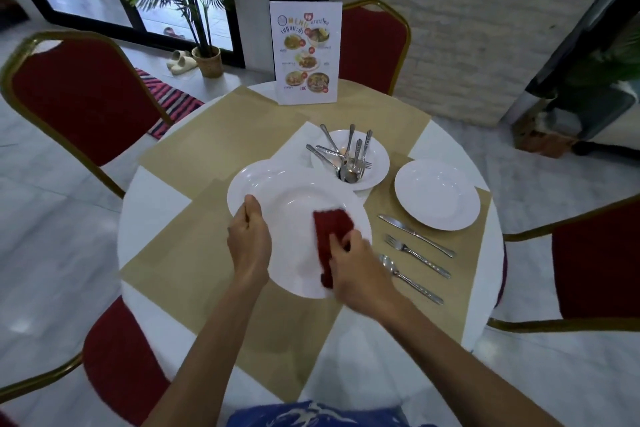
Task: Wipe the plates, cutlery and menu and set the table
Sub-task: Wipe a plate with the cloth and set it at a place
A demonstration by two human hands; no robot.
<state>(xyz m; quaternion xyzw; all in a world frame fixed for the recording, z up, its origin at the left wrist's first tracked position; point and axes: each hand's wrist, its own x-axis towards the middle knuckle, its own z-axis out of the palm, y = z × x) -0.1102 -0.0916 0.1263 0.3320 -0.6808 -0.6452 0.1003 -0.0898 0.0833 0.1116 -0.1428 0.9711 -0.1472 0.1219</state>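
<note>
My left hand (248, 237) grips the left rim of a large white plate (298, 211), held tilted above the table. My right hand (353, 262) holds a dark red cloth (333, 229) pressed on the plate's face. Behind it another white plate (252, 180) peeks out. A white bowl-like plate (375, 158) at the centre holds several pieces of cutlery (351, 159). To the right a clean white plate (437, 194) lies on a tan placemat, with a knife (415, 235), fork (417, 255) and spoon (410, 279) laid beside it. The menu (306, 52) stands at the far edge.
The round white table (149, 215) carries tan placemats (214, 135). Red chairs with gold frames stand at the left (79, 97), far side (374, 45), right (595, 260) and near left (117, 360). A potted palm (207, 61) stands by the window.
</note>
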